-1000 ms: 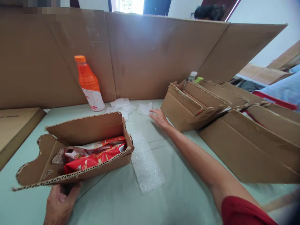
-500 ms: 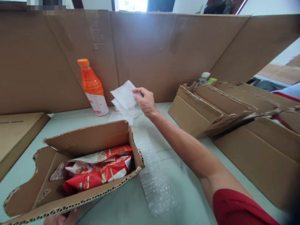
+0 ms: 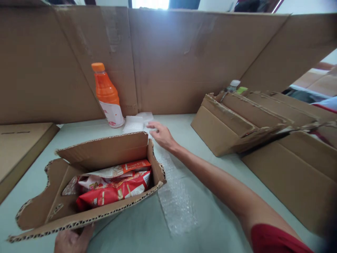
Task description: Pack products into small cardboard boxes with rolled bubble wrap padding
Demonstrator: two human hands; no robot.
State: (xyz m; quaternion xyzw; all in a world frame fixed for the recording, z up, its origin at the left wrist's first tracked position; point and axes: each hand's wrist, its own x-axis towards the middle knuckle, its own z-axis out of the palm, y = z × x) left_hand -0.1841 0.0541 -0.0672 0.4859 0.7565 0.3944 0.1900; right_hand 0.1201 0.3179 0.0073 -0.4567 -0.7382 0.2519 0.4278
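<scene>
An open cardboard box (image 3: 105, 154) with ragged cut edges sits on the pale green table (image 3: 131, 232). Inside it lie red and white snack packets (image 3: 113, 189). My left hand (image 3: 72, 240) grips the box's near edge from below, at the bottom of the view. My right hand (image 3: 160, 134) reaches out past the box's far right corner. Its fingers are stretched flat and touch the edge of a small stack of white foam sheets (image 3: 135, 123) that lies on the table beside an orange bottle (image 3: 106, 95).
A strip of bubble wrap (image 3: 176, 200) lies right of the box. Torn cardboard boxes (image 3: 231, 119) holding small bottles (image 3: 233, 85) stand at the right. A tall cardboard wall (image 3: 171, 59) closes the back. A flat carton (image 3: 18, 147) lies at the left.
My right hand lifted a white sheet from the far right, carried it left, and now it is down at the stack by the bottle. My left hand has stayed on the box.
</scene>
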